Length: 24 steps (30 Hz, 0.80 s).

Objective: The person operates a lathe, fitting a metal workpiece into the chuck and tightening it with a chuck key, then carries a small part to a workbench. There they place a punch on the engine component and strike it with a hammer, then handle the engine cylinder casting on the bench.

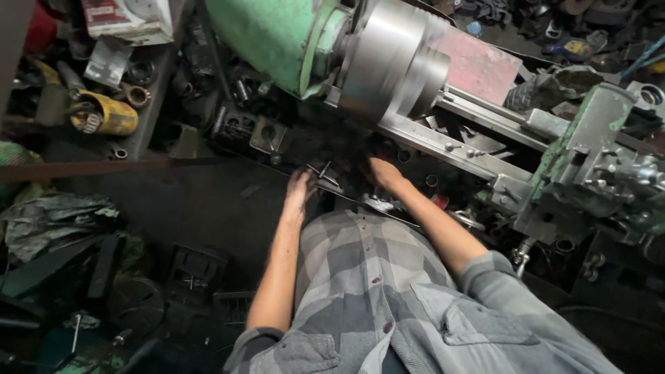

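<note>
a: quick, where are your hands?

b: both down in the dark tray under the lathe. my left hand is low, fingers loosely spread, touching the black clutter just beside a small metal t-handle tool. can't tell if it grips anything, too blurred and dark.

a: right one?

b: my right hand is just past that tool, fingers curled down into the grime. whether it holds something i can't tell, the fingertips are hidden.

a: how far along?

b: judging by this, early. the tool lies between my hands, not lifted. nothing is out of the tray. the chuck looks smeared, maybe spinning, not sure.

a: materials?

b: chuck is a smooth grey steel cylinder, stepped. lathe body is chipped green paint. the bed rail is flat bright metal with bolt heads. tray stuff is black, oily, lumpy. a yellow can lies on the shelf far left, worn and round. my shirt is soft grey plaid with dark buttons.

a: floor?

b: dark, scattered scrap.
</note>
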Each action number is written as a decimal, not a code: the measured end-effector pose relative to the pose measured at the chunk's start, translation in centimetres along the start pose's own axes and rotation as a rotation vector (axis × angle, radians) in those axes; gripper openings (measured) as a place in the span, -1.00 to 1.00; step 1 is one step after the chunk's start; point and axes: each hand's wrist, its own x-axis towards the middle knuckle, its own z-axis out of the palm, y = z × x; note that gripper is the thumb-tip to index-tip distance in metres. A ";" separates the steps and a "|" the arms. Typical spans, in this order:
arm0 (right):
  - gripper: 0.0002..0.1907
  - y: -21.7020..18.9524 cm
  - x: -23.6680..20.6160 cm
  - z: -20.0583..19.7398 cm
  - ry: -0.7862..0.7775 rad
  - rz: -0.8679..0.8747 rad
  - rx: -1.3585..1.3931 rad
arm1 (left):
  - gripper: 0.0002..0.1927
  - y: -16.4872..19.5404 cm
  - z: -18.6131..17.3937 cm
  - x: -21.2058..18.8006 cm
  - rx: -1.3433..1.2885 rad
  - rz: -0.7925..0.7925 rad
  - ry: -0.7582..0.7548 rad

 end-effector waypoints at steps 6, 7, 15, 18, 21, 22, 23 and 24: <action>-0.34 -2.6 2.8 0.3 0.108 0.013 -0.067 | -0.64 -0.8 -0.5 -1.5 0.125 -0.049 -0.084; -0.30 -2.8 3.1 0.5 0.194 -0.001 0.062 | -0.63 -0.8 -0.7 -1.7 0.166 -0.011 -0.076; -0.70 -3.1 0.1 0.1 0.178 -0.236 0.330 | -0.43 -0.8 -1.7 -2.1 0.822 0.919 0.006; -0.61 -3.1 -2.3 -1.2 0.090 -0.047 0.665 | -0.42 -1.1 -0.6 -1.2 0.910 1.035 -0.088; -0.56 -2.1 -3.8 -2.6 0.173 0.037 0.671 | -0.61 -1.6 1.2 -0.2 0.780 0.344 -0.308; -0.55 -1.6 -4.2 -2.8 0.233 0.021 0.604 | -0.63 -1.8 1.9 0.1 0.806 0.395 -0.320; -0.53 -1.1 -4.6 -3.0 0.218 0.006 0.563 | -0.64 -2.1 2.5 0.2 0.831 0.446 -0.334; -0.52 -0.4 -5.0 -3.1 0.203 -0.008 0.521 | -0.66 -2.3 3.0 0.4 0.853 0.498 -0.349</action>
